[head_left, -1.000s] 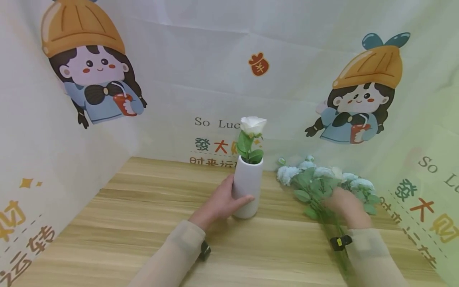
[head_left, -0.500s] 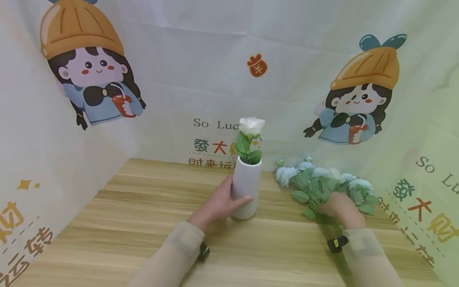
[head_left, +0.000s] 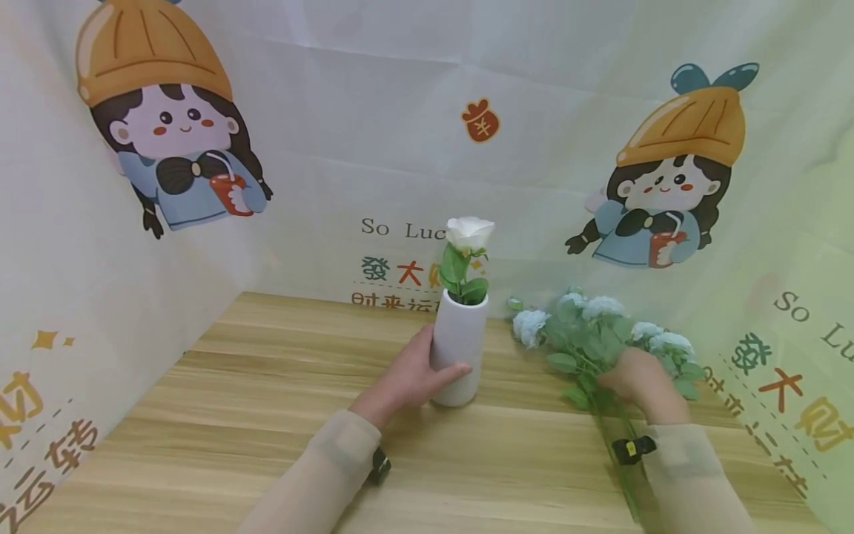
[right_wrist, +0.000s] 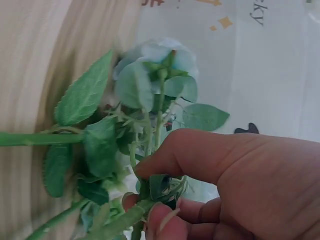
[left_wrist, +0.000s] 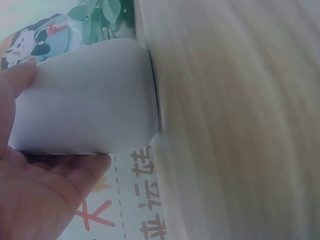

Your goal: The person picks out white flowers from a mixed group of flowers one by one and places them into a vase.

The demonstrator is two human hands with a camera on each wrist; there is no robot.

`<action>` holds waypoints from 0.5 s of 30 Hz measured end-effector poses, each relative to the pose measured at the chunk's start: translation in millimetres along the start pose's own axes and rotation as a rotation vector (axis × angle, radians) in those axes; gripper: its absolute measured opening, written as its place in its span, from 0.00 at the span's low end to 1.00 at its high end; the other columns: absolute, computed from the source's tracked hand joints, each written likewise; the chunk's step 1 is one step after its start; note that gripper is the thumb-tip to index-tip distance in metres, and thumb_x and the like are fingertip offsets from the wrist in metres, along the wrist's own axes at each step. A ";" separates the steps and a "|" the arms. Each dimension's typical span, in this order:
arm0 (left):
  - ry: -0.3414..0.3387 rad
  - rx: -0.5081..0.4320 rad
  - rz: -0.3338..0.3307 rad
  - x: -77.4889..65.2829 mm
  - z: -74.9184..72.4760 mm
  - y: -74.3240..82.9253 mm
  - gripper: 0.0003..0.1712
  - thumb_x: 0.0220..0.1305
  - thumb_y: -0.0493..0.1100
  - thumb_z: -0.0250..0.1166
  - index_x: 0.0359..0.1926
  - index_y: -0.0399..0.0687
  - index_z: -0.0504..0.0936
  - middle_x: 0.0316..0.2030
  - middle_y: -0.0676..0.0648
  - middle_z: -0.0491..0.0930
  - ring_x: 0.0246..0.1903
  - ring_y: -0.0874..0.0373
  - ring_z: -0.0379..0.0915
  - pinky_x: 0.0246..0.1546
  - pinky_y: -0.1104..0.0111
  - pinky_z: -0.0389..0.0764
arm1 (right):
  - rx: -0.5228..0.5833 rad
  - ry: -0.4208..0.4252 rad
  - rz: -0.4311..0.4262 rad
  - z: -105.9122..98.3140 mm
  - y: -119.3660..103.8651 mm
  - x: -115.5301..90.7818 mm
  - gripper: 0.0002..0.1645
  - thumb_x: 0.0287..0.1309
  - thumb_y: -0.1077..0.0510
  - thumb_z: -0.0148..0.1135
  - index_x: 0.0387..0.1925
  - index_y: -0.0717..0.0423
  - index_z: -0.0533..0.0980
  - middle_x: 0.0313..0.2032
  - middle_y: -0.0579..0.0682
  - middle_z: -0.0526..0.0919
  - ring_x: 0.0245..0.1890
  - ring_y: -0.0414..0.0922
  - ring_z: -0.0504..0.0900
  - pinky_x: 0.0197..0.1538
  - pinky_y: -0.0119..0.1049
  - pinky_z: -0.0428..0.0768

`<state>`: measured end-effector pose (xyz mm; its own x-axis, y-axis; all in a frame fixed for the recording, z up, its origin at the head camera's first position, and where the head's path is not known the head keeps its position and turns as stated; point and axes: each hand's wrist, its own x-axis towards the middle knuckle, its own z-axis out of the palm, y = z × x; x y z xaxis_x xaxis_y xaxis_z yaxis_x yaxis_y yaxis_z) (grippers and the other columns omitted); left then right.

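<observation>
Vase (left_wrist: 87,100) (pale) in left grip (left_wrist: 37,195)

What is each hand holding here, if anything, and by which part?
The left hand grips the white vase round its mid-to-lower body. The right hand pinches green stems among the leaves, below the blooms; how many is unclear.

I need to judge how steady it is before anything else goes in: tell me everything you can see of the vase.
The vase is plain, pale grey-white and matte, perhaps ceramic. It is tall and round, narrowing slightly towards its open mouth, with a rounded lower edge. It stands upright on the wood-grain table. The left hand grips it from the left, thumb across the front. One white rose with green leaves rises from the mouth; the inside is hidden.
</observation>
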<state>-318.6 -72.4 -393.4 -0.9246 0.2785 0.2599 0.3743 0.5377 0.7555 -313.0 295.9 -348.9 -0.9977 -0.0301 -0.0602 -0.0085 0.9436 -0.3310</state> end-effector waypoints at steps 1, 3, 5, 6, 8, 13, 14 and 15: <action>0.000 0.001 -0.001 0.1 -0.1 0.0 0.50 0.58 0.64 0.70 0.70 0.43 0.58 0.58 0.43 0.70 0.54 0.53 0.69 0.57 0.52 0.74 | 0.000 0.000 0.001 -1.9 -0.8 -0.5 0.16 0.57 0.55 0.64 0.20 0.60 0.74 0.19 0.52 0.76 0.16 0.46 0.75 0.24 0.40 0.77; -0.002 0.004 -0.005 0.0 -0.3 -0.1 0.50 0.58 0.64 0.70 0.70 0.43 0.58 0.58 0.44 0.70 0.54 0.53 0.69 0.57 0.52 0.74 | -0.005 0.002 -0.002 -6.0 -3.1 -1.9 0.14 0.57 0.55 0.64 0.23 0.61 0.75 0.22 0.54 0.77 0.19 0.48 0.75 0.26 0.43 0.77; -0.003 0.003 -0.006 0.1 -0.7 0.1 0.50 0.58 0.64 0.70 0.70 0.43 0.58 0.58 0.44 0.70 0.54 0.53 0.69 0.57 0.52 0.74 | -0.010 0.010 -0.016 -10.0 -6.3 -3.4 0.13 0.55 0.56 0.64 0.26 0.63 0.75 0.25 0.56 0.77 0.23 0.50 0.75 0.28 0.46 0.78; -0.003 0.003 -0.007 0.1 -0.9 0.1 0.50 0.58 0.64 0.70 0.70 0.43 0.58 0.58 0.44 0.70 0.54 0.53 0.69 0.57 0.52 0.74 | -0.014 0.016 -0.023 -11.7 -8.2 -4.2 0.13 0.55 0.56 0.64 0.26 0.63 0.75 0.26 0.57 0.77 0.25 0.52 0.75 0.29 0.47 0.77; -0.003 0.002 -0.008 0.3 -1.0 0.2 0.50 0.58 0.64 0.70 0.70 0.43 0.58 0.58 0.43 0.70 0.54 0.53 0.69 0.57 0.52 0.74 | -0.016 0.031 -0.034 -14.4 -12.5 -6.1 0.12 0.53 0.57 0.65 0.27 0.63 0.74 0.28 0.57 0.78 0.27 0.53 0.74 0.30 0.49 0.77; -0.001 0.010 -0.004 1.0 -1.0 0.0 0.51 0.58 0.64 0.70 0.70 0.43 0.58 0.58 0.43 0.70 0.54 0.52 0.69 0.57 0.52 0.74 | -0.002 0.054 -0.044 -17.3 -21.8 -10.4 0.12 0.53 0.58 0.64 0.23 0.59 0.70 0.25 0.54 0.74 0.26 0.52 0.72 0.27 0.45 0.75; -0.001 0.012 -0.002 1.0 -0.9 0.0 0.51 0.58 0.64 0.70 0.70 0.43 0.58 0.58 0.43 0.70 0.54 0.52 0.69 0.57 0.52 0.74 | 0.001 0.057 -0.045 -17.5 -23.4 -11.3 0.12 0.54 0.58 0.64 0.23 0.58 0.70 0.24 0.54 0.73 0.25 0.51 0.71 0.26 0.44 0.74; 0.000 0.016 -0.001 1.0 -0.9 0.1 0.51 0.58 0.65 0.70 0.70 0.43 0.58 0.58 0.43 0.70 0.54 0.52 0.69 0.57 0.52 0.74 | 0.002 0.062 -0.052 -17.9 -24.9 -12.0 0.13 0.54 0.58 0.63 0.23 0.58 0.69 0.24 0.53 0.73 0.25 0.51 0.71 0.26 0.44 0.74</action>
<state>-319.5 -72.7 -392.6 -0.9251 0.2781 0.2586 0.3741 0.5504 0.7464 -302.0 278.7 -323.1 -0.9982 -0.0583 0.0151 -0.0600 0.9407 -0.3338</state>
